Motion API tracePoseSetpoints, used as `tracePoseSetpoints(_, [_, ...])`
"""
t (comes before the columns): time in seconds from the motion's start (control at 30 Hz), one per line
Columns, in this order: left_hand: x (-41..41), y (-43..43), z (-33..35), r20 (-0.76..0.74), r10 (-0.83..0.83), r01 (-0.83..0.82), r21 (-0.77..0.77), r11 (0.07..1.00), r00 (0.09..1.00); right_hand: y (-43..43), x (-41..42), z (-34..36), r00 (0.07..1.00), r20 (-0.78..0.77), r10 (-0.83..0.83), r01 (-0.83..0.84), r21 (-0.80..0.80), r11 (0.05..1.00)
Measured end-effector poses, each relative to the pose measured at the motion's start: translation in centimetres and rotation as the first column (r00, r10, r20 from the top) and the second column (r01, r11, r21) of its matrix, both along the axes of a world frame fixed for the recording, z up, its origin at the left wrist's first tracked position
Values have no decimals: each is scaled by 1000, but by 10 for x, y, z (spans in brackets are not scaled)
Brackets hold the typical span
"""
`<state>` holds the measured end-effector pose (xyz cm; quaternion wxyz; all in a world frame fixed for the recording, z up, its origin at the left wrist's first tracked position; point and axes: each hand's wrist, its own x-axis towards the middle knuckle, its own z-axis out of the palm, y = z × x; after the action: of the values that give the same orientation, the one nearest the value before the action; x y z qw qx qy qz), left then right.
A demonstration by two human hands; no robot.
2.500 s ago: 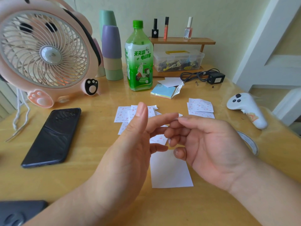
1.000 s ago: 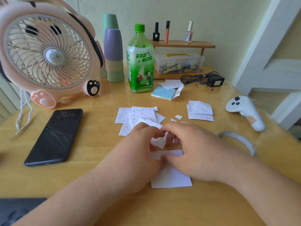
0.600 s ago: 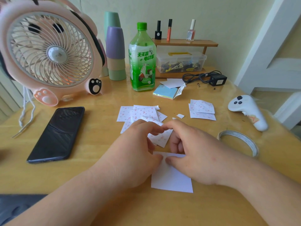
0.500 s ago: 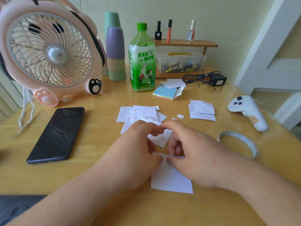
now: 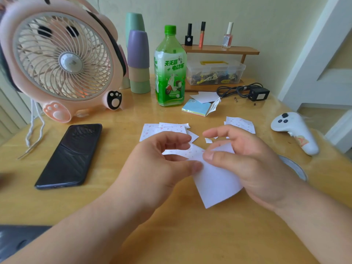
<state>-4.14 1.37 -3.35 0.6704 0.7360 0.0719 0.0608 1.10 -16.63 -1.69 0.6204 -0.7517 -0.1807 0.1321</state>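
A white square of paper (image 5: 217,183) is lifted off the wooden table (image 5: 171,235) and tilted, its patterned face turned away. My left hand (image 5: 158,164) pinches its upper left corner with the thumb. My right hand (image 5: 245,162) pinches its top edge between thumb and fingers, index finger stretched forward. A small patterned piece (image 5: 187,152) shows between the two hands. Several patterned paper squares (image 5: 165,129) lie just beyond my left hand, and more patterned squares (image 5: 241,122) lie beyond my right hand.
A black phone (image 5: 70,155) lies at the left, a pink fan (image 5: 61,60) behind it. A green bottle (image 5: 170,71), stacked cups (image 5: 138,60), a sticky note pad (image 5: 197,109), a charger (image 5: 258,93), a white controller (image 5: 295,130) and a tape roll (image 5: 297,168) stand around.
Both hands had been pressing the white sheet flat on the table; now they have lifted it and turned it, holding it by its top edge.
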Motion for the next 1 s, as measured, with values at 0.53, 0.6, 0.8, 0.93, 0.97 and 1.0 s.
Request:
tracePoseSetpoints(0.53, [-1,1,3,280,-108,171,-213,962,954,-3,-8,13,893,-433,127,4,288,957])
tracePoseSetpoints(0.6, [-1,3,3,342,-152,235,-217,947,927,-4,-10,17,869,-475,136,14,299,954])
tracePoseSetpoints(0.8, [-5,-1,0,465,-206,331,-204,921,861,-5,-13,20,846,-499,191,-44,292,955])
tracePoseSetpoints(0.93, [-4,-4,-2,487,-220,357,-208,911,845,-2,-19,26,837,-490,243,-75,338,938])
tracePoseSetpoints(0.97, [-4,-4,-2,492,-221,361,-211,908,842,-1,-21,29,834,-493,246,-66,354,933])
tracePoseSetpoints(1.0, [-4,-4,-1,498,-226,371,-213,904,837,-1,-22,30,833,-495,248,-59,366,929])
